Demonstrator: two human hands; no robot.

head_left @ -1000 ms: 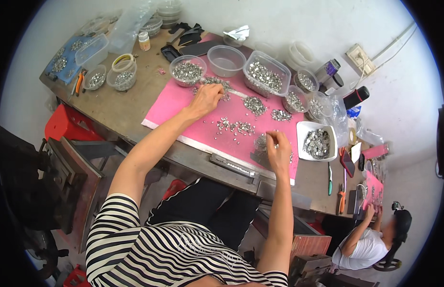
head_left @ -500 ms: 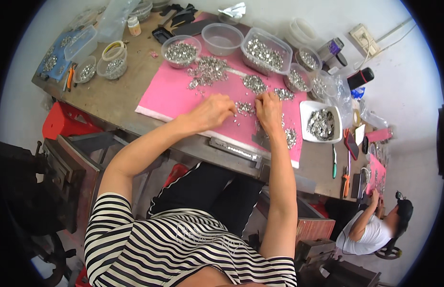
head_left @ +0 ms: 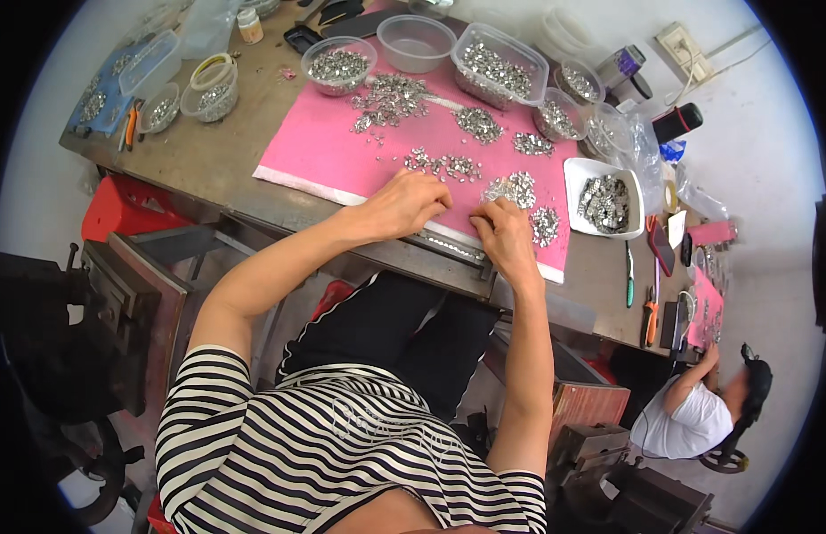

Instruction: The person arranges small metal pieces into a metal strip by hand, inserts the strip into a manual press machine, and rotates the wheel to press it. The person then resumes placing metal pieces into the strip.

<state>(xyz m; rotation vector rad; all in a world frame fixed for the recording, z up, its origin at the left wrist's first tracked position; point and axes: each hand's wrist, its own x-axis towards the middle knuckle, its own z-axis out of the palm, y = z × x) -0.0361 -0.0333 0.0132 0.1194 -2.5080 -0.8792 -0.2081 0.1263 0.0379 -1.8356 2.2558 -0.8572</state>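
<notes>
Over the near edge of the pink mat (head_left: pixel 328 147), my left hand (head_left: pixel 408 206) has its fingers curled and pressed together; what they hold, if anything, is hidden. Close to its right, my right hand (head_left: pixel 508 233) is pinched with fingertips pointing down, its contents too small to make out. Below and between the hands, a narrow metal strip (head_left: pixel 453 246) carries a row of small shiny pieces along the table edge. A loose scatter of small silvery metal pieces (head_left: pixel 444 165) lies just beyond my hands. Another silvery pile (head_left: pixel 517 188) sits right behind my right hand.
Tubs of silvery pieces (head_left: pixel 498 71) stand along the mat's far side. A white dish (head_left: pixel 575 200) of pieces and orange-handled pliers (head_left: pixel 650 320) lie to the right. Further tubs (head_left: pixel 208 105) stand at left. A co-worker (head_left: pixel 689 414) sits at far right.
Both hands have come back from the piles toward the mat's near edge and the metal strip. The scatter between them is now uncovered. The view has shifted slightly.
</notes>
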